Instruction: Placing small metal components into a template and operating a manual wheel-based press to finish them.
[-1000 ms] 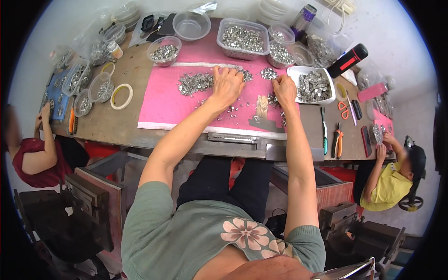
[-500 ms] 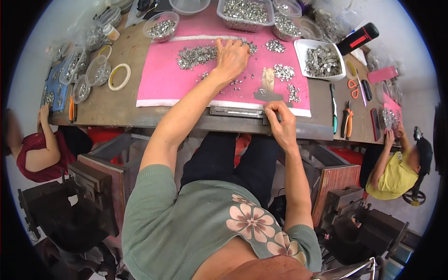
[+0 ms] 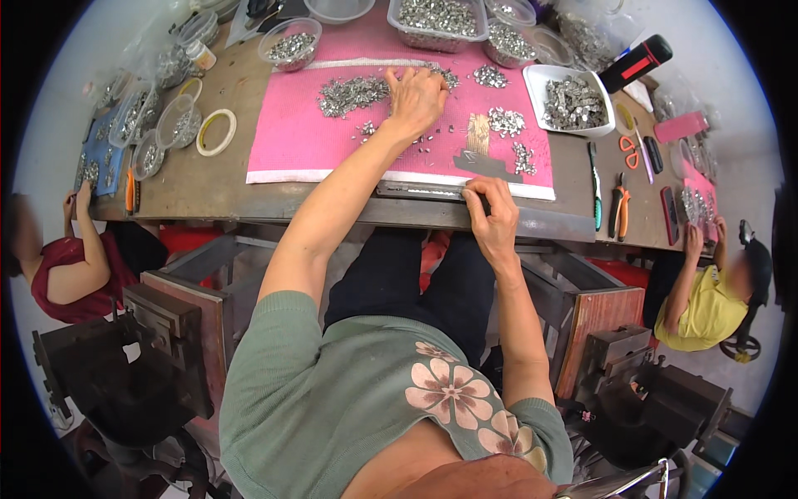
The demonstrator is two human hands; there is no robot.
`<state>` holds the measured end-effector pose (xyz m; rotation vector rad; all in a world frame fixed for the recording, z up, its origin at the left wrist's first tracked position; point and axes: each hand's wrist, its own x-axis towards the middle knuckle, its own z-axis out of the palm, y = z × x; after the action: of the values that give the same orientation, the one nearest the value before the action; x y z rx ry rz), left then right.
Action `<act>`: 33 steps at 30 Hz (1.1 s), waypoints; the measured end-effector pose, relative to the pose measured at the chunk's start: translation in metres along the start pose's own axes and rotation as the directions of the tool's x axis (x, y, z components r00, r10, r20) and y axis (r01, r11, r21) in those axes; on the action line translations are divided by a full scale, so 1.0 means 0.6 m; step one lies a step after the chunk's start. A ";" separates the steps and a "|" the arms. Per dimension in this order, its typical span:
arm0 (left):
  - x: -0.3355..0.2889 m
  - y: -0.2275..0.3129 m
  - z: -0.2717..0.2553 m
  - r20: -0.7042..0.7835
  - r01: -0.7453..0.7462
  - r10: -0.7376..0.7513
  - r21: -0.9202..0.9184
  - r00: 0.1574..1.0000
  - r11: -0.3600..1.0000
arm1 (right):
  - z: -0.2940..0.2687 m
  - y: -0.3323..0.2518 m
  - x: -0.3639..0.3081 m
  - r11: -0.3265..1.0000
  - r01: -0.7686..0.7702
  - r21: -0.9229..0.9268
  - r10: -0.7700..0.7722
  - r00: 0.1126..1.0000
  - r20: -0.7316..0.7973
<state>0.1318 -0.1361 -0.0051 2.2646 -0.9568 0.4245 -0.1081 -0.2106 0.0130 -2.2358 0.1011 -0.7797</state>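
Note:
My left hand point(image 3: 416, 98) reaches over the pink mat point(image 3: 291, 150), palm down. Its bent, spread fingers touch down between a large heap of small shiny metal pieces point(image 3: 352, 96) and a smaller heap point(image 3: 445, 76); the fingertips are partly hidden. At the mat's near edge lies a long, narrow dark metal bar point(image 3: 407, 192) with a row of small bright pieces along it. My right hand point(image 3: 497, 218) pinches this bar's right end between thumb and fingers. Flat grey metal strips point(image 3: 490, 166) and a bundle of thin brass-coloured sticks point(image 3: 478, 135) lie just beyond that hand.
A white tray point(image 3: 536, 91) of metal parts stands right of the mat, near orange-handled pliers point(image 3: 618, 206) and a toothbrush point(image 3: 595, 187). Clear tubs point(image 3: 436, 37) line the back. Tape rolls point(image 3: 216, 133) lie left. Other people work at both sides, one in a yellow shirt point(image 3: 698, 314).
My right hand has shifted slightly left along the dark bar, its fingers drawn closer together. My left hand stays over the metal pieces with almost no movement. The whole view has shifted a little.

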 end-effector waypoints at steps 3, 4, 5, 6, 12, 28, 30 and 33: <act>0.000 -0.006 0.006 -0.038 -0.014 0.014 0.016 0.999 1.000 | -0.004 -0.007 0.002 0.974 0.159 -0.161 -0.160 0.987 0.006; -0.003 -0.009 0.009 -0.072 -0.032 0.036 0.052 0.997 0.998 | -0.006 -0.008 0.001 0.964 0.180 -0.195 -0.179 0.984 0.027; -0.004 -0.003 0.010 -0.064 -0.018 0.020 0.033 0.998 0.999 | -0.012 -0.015 0.004 0.957 0.190 -0.219 -0.196 0.981 -0.007; -0.005 -0.003 0.012 -0.074 -0.023 0.026 0.031 0.997 0.999 | -0.022 -0.030 0.008 0.949 0.200 -0.242 -0.216 0.976 -0.039; 0.003 0.002 0.021 -0.040 -0.050 0.050 -0.002 0.998 0.999 | -0.171 -0.258 0.040 0.331 0.203 0.921 -0.274 0.955 -0.112; -0.057 0.039 -0.074 0.144 -0.197 0.228 -0.203 0.963 0.959 | -0.183 -0.323 0.111 -0.149 0.201 0.968 -0.787 0.568 -0.239; -0.087 0.042 -0.088 0.177 -0.211 0.243 -0.181 0.954 0.961 | -0.172 -0.317 0.105 -0.153 0.213 0.965 -0.805 0.540 -0.246; -0.117 0.059 -0.096 0.289 -0.253 0.307 -0.209 0.907 0.945 | -0.154 -0.299 0.099 -0.181 0.238 0.954 -0.620 0.726 -0.298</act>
<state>0.0551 -0.0800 0.0176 2.0826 -1.4395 0.0900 -0.1406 -0.1588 0.2144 -0.7543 -1.1798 -0.4950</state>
